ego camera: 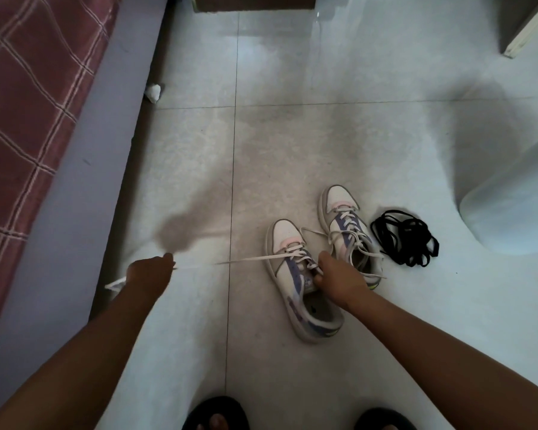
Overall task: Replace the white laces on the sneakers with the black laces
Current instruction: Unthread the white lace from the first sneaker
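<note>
Pale tiled floor beside a bed

The floor (292, 135) is of large light tiles with thin dark joints. At the left stands a bed with a red checked cover (25, 103) and a grey-blue side (100, 144). A crumpled white paper (153, 92) lies close to its base. Two black slippers (216, 414) show at the bottom edge.

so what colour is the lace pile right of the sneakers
Black, clearest in the head view: lace pile.

Both forearms are bare, with no sleeves showing. The left hand (151, 274) and right hand (339, 279) wear nothing. Black sandals (215, 411) cover the feet, toes showing.
</note>
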`<state>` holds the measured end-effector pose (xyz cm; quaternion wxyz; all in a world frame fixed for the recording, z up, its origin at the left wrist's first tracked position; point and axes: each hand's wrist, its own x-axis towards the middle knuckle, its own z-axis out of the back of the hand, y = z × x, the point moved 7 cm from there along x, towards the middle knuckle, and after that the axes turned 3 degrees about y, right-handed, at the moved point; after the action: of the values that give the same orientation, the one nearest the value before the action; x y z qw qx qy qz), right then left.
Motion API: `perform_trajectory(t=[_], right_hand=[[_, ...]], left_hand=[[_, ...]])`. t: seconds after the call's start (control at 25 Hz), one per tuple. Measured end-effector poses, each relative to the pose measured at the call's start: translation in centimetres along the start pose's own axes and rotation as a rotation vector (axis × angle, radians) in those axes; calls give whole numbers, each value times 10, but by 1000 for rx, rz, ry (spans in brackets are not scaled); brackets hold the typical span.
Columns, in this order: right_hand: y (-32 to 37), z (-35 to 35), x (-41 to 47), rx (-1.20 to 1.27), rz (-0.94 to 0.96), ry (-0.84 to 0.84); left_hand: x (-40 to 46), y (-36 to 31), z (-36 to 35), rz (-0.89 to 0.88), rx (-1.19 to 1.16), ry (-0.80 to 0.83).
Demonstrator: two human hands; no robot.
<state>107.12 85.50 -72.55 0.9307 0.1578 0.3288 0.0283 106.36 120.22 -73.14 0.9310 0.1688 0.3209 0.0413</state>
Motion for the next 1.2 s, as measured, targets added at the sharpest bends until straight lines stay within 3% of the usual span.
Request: perform_trajectory(t=[0.16, 0.28, 0.36, 0.48, 0.56, 0.72, 0.84, 1.04, 1.12, 1.2], right_hand=[[6, -1, -2, 74, 44, 6], [14, -6, -3, 124, 16, 46], [16, 5, 1, 223, -21, 26], [21, 31, 12, 118, 16, -94], [28, 31, 16, 31, 49, -41], [41, 19, 18, -93, 77, 19], [44, 19, 15, -79, 107, 17], [46, 10, 7, 134, 228, 59], [51, 4, 5, -142, 311, 55], [54, 6, 7, -472, 365, -67]], left_hand=[[-18, -60, 2, -211, -317, 209], [-40, -136, 45, -328, -699, 129], [-59, -176, 63, -392, -835, 134], [-72, -205, 54, -288, -784, 228], [-71, -205, 45, -179, -774, 253], [-65, -201, 41, -178, -770, 185], [-62, -192, 40, -226, -727, 91], [-28, -139, 60, -169, -288, -232], [-22, -132, 61, -190, -199, -289], [-24, -138, 57, -241, -179, -307]])
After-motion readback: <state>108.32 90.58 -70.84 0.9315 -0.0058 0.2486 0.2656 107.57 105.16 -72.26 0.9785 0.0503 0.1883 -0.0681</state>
